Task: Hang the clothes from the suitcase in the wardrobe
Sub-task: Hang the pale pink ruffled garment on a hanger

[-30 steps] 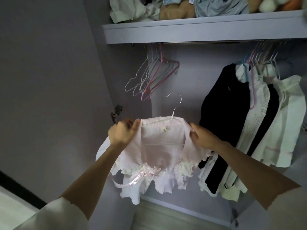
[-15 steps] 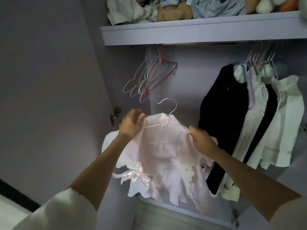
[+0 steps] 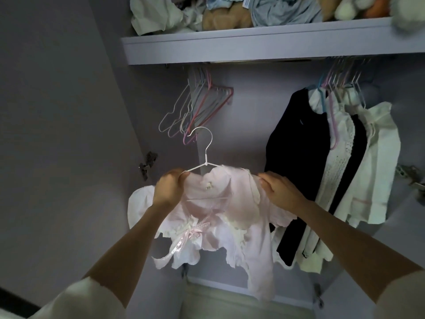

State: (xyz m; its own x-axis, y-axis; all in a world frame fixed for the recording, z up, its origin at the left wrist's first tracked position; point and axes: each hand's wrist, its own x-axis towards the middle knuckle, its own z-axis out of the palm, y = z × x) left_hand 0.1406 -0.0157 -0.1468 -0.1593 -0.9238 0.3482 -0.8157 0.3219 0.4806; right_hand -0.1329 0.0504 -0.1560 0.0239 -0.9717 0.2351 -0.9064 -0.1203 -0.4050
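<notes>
1. Right now our left hand (image 3: 167,189) pinches the left shoulder of the pink blouse (image 3: 220,215) where it meets the white wire hanger (image 3: 202,155), fingers curled round fabric & wire.
2. The blouse is mid-frame, draped on the hanger, below the wardrobe rail, between the bunch of empty hangers (image 3: 195,107) and the hung clothes (image 3: 333,171); hook's free, not yet on the rail.
3. We judge it v. light, soft, floppy; ruffles and ribbon bow (image 3: 184,238) prob. snag easily, and thin cloth could slide off wire.
4. Our right hand (image 3: 278,189) grips the right shoulder, fingers curled on fabric.
5. Best hold, we think: hanger neck under the hook, w/ one hand steadying a shoulder seam.
</notes>
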